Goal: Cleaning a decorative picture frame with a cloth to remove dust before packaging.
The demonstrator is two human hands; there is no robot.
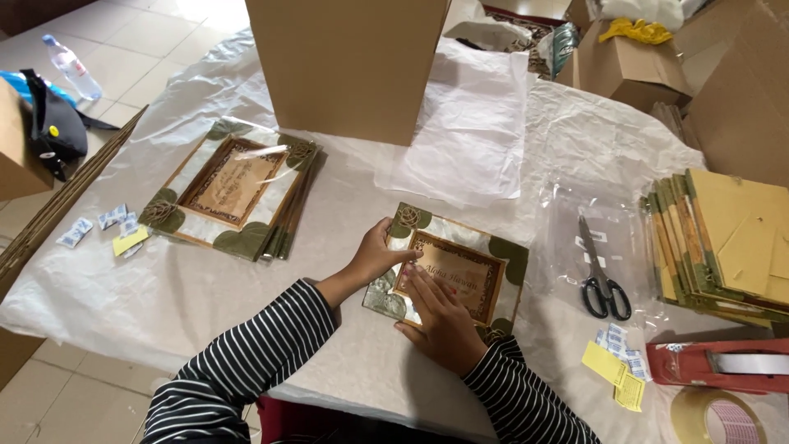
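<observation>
Work surface: table (164,304) draped in crinkled translucent white plastic sheeting, evenly lit by soft, diffuse light with no hard shadows. Floor (140,33) of pale square tiles visible upper left and again lower left beneath the table edge. Tall brown cardboard box (345,66) stands at the table's far side; further cardboard boxes (629,66) crowd the upper right.

You wear long sleeves (246,362) in black with thin white stripes on both arms, cuffs at your wrists, hands bare.
</observation>
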